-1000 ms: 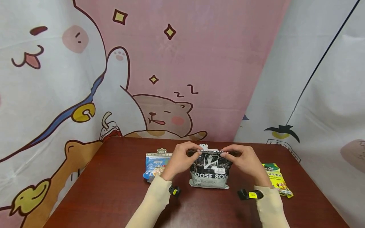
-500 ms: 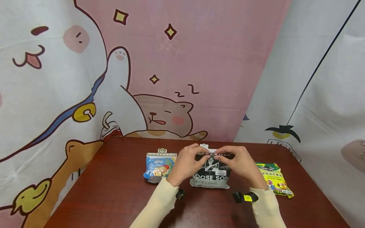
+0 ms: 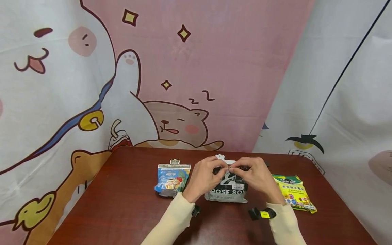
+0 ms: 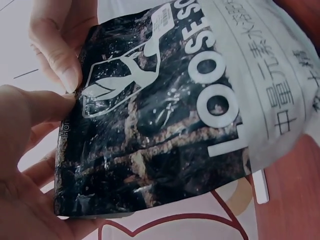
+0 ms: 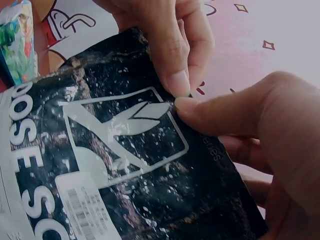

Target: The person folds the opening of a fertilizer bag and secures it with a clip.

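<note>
A black-and-white soil bag lettered "LOOSE SO…" stands on the table between the hands. My left hand and right hand both pinch its top edge near the middle, thumb tips meeting there. Up close in the left wrist view, the bag has a folded-looking top edge, and the left hand has its fingers behind it. The right wrist view shows the right hand with its thumb in front and other fingers behind the edge. Behind the bag's top, a white clip-like piece is partly hidden.
To the left stands a blue food bag with a ruler-marked clip across its top. A yellow-green bag lies at the right, partly behind the right arm. The dark red table backs onto a cartoon-printed cloth.
Both hands have slid inward along the bag's top edge, from near its corners to the middle, where the thumbs now meet. The bag has stayed in place.
</note>
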The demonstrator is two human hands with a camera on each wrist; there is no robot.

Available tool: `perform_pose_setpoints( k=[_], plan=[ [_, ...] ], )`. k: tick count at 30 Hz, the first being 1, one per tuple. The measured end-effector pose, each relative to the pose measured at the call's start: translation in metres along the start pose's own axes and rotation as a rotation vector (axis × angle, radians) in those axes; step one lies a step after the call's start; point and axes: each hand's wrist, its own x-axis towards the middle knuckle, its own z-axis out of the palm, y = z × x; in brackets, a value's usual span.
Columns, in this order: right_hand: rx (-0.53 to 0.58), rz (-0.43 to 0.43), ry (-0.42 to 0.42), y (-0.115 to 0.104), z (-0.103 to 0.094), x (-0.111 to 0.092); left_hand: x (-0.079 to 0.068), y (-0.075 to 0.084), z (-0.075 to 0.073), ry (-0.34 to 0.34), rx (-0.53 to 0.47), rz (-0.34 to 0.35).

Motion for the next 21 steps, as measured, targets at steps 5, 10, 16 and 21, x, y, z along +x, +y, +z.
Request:
perform_pose_setpoints(
  k=[5, 10, 16, 21],
  plan=[
    [-0.002, -0.024, 0.037, -0.0015, 0.0019, -0.0003, -0.0003, 0.0003, 0.0018, 0.027, -0.007, 0.008],
    [0.004, 0.005, 0.027, -0.0019, 0.0017, -0.0013, -0.0007, -0.0005, 0.0018, 0.016, -0.031, -0.010],
    [0.022, 0.027, -0.008, 0.0000, -0.0002, -0.0016, 0.0000, -0.0030, -0.0021, -0.033, -0.079, -0.055],
    [0.035, 0.056, -0.024, 0.0019, -0.0040, -0.0020, 0.0022, -0.0057, -0.0072, -0.063, -0.158, -0.080]
  ],
)
